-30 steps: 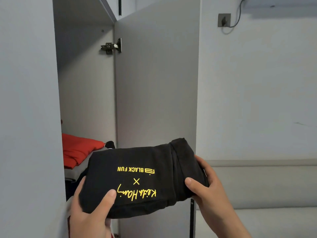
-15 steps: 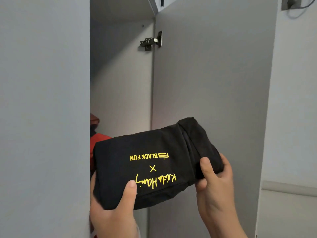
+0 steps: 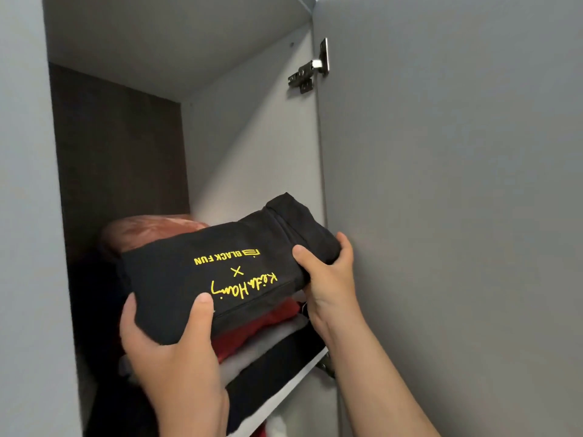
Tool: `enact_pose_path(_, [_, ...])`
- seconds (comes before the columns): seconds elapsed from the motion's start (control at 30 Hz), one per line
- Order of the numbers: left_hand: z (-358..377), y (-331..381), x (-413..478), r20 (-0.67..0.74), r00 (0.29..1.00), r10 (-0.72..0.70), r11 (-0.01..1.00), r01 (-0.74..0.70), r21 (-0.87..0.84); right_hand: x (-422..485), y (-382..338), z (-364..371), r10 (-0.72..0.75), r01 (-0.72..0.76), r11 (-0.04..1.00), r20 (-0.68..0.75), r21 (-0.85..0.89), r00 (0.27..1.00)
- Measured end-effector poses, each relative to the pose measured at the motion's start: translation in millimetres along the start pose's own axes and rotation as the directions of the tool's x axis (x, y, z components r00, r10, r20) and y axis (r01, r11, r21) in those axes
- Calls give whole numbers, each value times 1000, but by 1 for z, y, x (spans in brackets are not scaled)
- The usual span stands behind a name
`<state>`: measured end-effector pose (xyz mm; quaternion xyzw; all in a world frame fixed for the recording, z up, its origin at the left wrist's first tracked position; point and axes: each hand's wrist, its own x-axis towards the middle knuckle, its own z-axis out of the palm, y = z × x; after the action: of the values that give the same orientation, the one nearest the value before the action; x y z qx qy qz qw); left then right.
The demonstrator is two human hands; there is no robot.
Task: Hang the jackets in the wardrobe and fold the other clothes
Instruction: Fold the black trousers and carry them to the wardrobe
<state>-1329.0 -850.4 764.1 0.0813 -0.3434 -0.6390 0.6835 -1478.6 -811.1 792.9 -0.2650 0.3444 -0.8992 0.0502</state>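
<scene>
Head view: folded black garment (image 3: 202, 279) lies crosswise just above clothes stack (image 3: 252, 339); left hand (image 3: 167, 348) grips near corner, right hand (image 3: 328, 279) grips right end.

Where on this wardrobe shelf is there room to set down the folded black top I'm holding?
Free: the gap above the clothes stack, bordered by the compartment ceiling, dark back panel and right side wall. Crowded: the shelf itself, where folded clothes cover the board to its front edge, under the black top.
</scene>
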Motion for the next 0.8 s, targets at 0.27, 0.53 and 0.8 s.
enact_pose_path(0.27, [-11,-38,52,-50,991,124,978,-114,173,51,50,16,189,-194,978,63,75,980])
enact_pose_path(0.53, [-14,-31,53,-61,994,91,902,-57,428,55,79,3,332,-335,941,71,44,941])
enact_pose_path(0.8, [1,8,42,77,944,321,508,-240,827,42,42,7,-113,129,448,87,-885,990])
